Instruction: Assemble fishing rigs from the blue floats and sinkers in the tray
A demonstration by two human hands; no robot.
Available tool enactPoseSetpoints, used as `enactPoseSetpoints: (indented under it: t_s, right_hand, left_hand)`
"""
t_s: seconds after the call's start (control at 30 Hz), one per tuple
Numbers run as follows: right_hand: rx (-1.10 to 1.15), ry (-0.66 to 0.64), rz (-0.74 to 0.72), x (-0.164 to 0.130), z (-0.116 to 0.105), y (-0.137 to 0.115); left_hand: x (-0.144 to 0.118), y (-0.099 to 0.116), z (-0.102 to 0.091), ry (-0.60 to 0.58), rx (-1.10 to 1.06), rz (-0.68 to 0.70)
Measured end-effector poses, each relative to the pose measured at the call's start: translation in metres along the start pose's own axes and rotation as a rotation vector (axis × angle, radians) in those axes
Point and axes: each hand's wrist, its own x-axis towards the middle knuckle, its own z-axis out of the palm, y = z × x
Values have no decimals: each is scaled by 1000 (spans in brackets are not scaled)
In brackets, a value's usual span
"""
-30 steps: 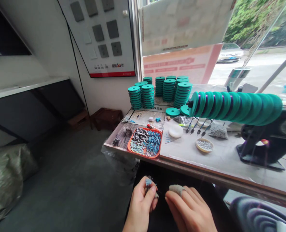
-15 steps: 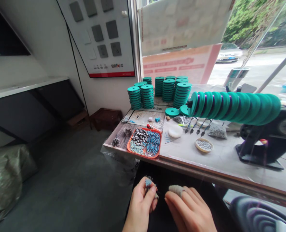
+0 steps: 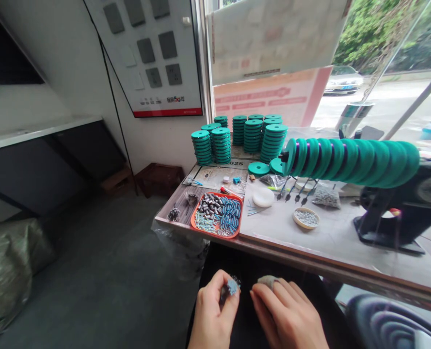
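Beyond the hands, the counter point(image 3: 331, 237) carries an orange tray point(image 3: 217, 215) of small parts, stacked teal discs point(image 3: 253, 134) farther back, and a spindle of discs point(image 3: 349, 156) to the right. Below its near edge, the left hand point(image 3: 212, 312) pinches a small blue bristly piece point(image 3: 232, 286) between closed fingers, its axis too small to tell. The right hand point(image 3: 286, 315), fingers curled loosely and empty, sits just beside it.

Both hands sit low and close together, the left hand point(image 3: 213, 317) pinched in a grip, the right hand point(image 3: 288, 317) curled beside it.
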Motion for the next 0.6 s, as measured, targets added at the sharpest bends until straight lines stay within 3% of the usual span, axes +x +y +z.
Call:
enactPoseSetpoints:
  t_s: [0.13, 0.37, 0.47, 0.6]
  right_hand:
    - [2, 9, -4, 0, -2, 0]
    - [63, -74, -48, 5, -4, -1]
    - [123, -88, -97, 8, -1, -3]
    - [191, -64, -198, 9, 1, -6]
  left_hand:
    - [2, 5, -1, 30, 168, 15]
    - [-1, 3, -1, -17, 39, -9]
    - [-3, 3, 2, -10, -143, -22]
    - [-1, 19, 1, -52, -706, -57]
